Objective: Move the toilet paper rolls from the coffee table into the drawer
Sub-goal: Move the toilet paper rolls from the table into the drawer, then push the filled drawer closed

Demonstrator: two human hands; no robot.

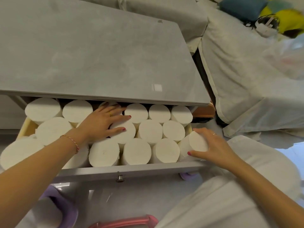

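Note:
The open drawer [131, 170] under the grey coffee table top [92, 51] is packed with several white toilet paper rolls [150, 131] standing on end in rows. My left hand [102, 123] lies flat, fingers spread, on top of a roll [124, 134] in the middle of the drawer. My right hand [212, 147] grips a tilted roll [197, 142] at the drawer's front right corner, thumb below and fingers over its top. The back row is partly hidden under the table's edge.
A sofa under a pale cover [246, 76] stands to the right, with cushions [243, 7] and a bag [266, 23] at the far end. Purple slippers [62, 204] and a pink handle [125, 222] are on the floor below the drawer front.

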